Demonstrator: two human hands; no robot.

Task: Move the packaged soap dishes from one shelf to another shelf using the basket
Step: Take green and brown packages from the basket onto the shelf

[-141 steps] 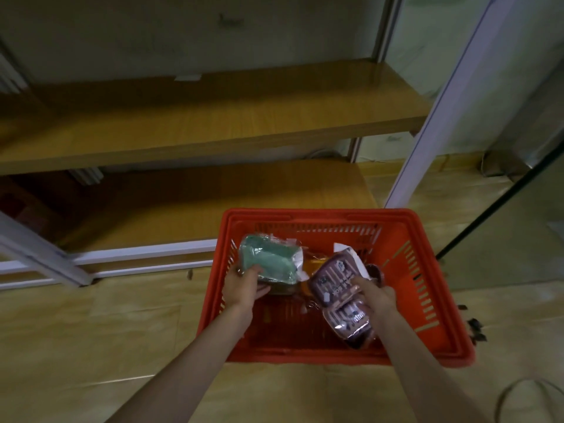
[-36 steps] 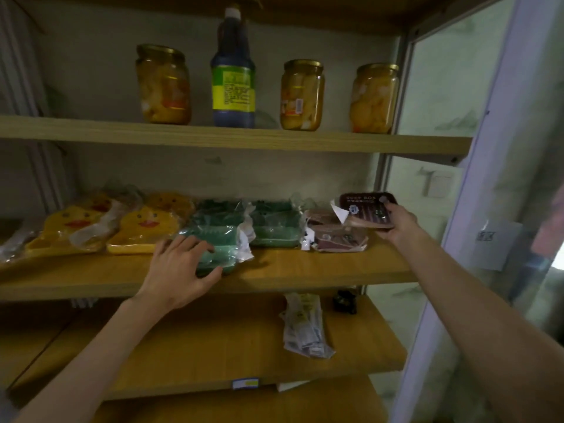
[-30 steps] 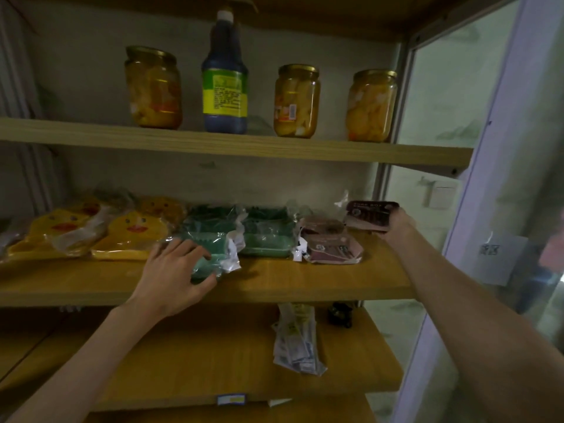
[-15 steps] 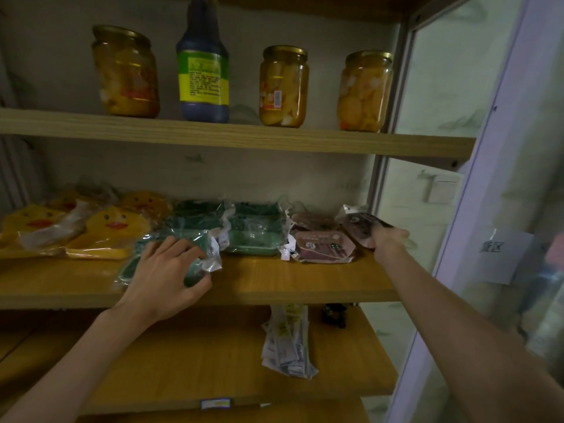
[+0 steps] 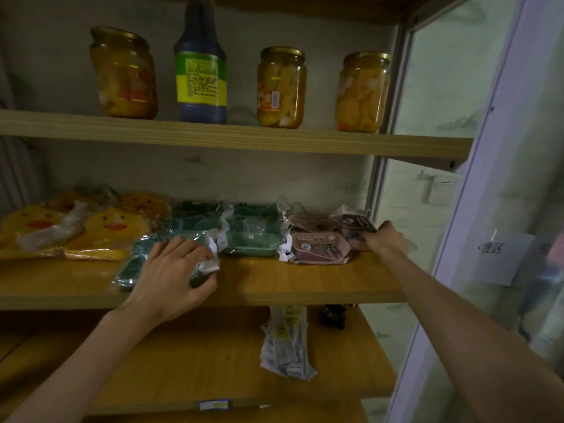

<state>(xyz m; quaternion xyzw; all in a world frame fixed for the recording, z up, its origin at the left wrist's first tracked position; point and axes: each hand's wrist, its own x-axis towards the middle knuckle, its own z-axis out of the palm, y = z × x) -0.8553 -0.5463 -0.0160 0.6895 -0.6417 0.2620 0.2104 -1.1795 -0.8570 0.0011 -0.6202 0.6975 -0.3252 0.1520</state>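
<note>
On the middle wooden shelf lie packaged soap dishes in a row: yellow duck ones at the left, green ones in the middle, pink ones to the right. My left hand lies over a green packaged dish at the shelf's front, fingers curled round its right end. My right hand grips a purple-pink packaged dish that is tilted against the pink ones at the shelf's right end. The basket is out of view.
The shelf above carries three jars of yellow fruit and a dark bottle. Below, the lower shelf holds a bundle of small sachets and a small dark object. A white frame post stands at the right.
Both dishes came out of the red basket up to the middle shelf. In the last second my right hand lowered the purple-pink dish beside the pink ones; my left hand set the green dish down.
</note>
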